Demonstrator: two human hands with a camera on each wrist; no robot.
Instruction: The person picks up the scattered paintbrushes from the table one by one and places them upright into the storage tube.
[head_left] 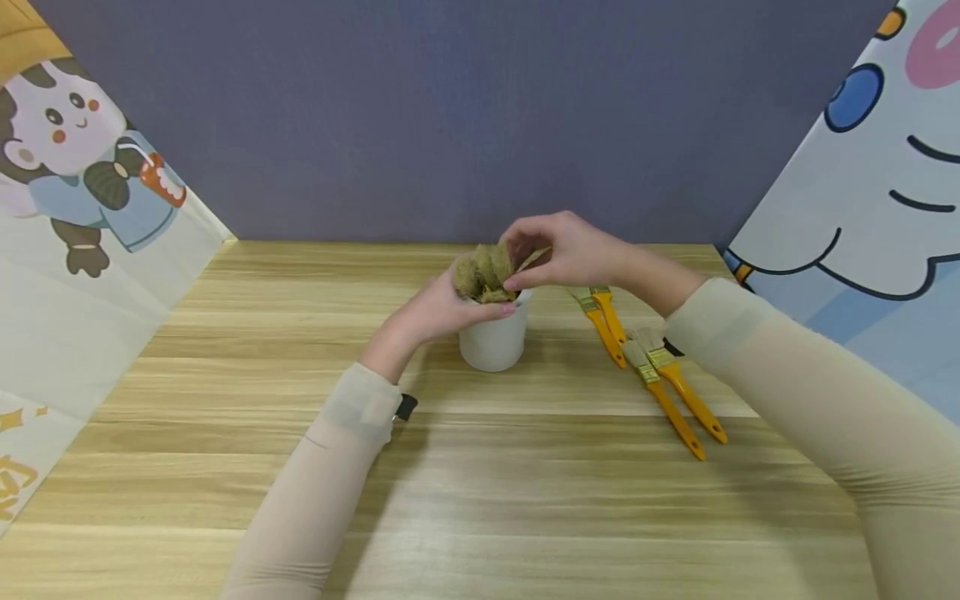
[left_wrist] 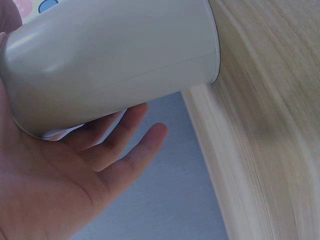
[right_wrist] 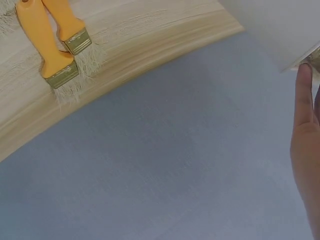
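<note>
On the table stands a white cylindrical container, with a fuzzy greenish-brown clump showing above its rim. My left hand grips it near the top from the left, the thumb lying along the front of the rim. In the left wrist view, the other fingers reach behind the smooth wall. At the clump's right side, my right hand has its thumb and fingers curled, pinching a thin greenish-brown piece. The right wrist view catches a fingertip right at the container's rim.
Several flat paintbrushes with orange handles lie to the right, one pair nearer me and another pair farther back, partly beneath my right forearm. A grey-blue wall closes off the far edge of the wooden table.
</note>
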